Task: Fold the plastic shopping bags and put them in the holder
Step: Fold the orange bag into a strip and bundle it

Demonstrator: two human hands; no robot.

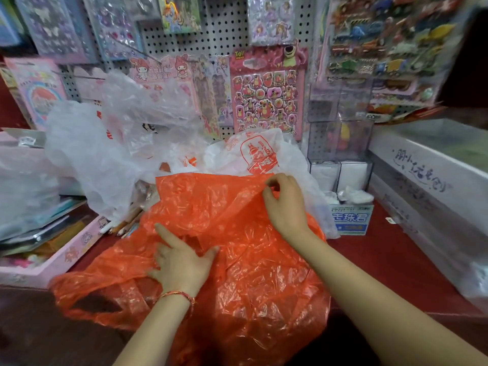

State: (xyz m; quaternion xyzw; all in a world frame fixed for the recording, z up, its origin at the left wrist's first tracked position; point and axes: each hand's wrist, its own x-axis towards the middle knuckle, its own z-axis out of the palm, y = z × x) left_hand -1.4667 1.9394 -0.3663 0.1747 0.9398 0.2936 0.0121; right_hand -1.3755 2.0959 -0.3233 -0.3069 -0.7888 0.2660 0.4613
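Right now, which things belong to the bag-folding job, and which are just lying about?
Job: orange bag, pressed by left hand, pinched by right hand; white printed bag; clear bags.
Lying about: sticker sheets; pink box; blue-labelled carton.

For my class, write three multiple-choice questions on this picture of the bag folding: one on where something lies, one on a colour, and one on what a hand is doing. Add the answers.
1. Where is the white bag with the red print?
A. Just behind the orange bag
B. Inside a drawer
C. On the floor

2. What colour is the bag that the left hand presses on?
A. Blue
B. Black
C. Orange

3. What is the right hand doing?
A. Resting flat on the counter
B. Pinching the orange bag's far edge
C. Holding a pen

Answers:
1 A, it shows just past the orange bag's far edge.
2 C, the plastic under the spread fingers is orange.
3 B, thumb and fingers close on that edge.
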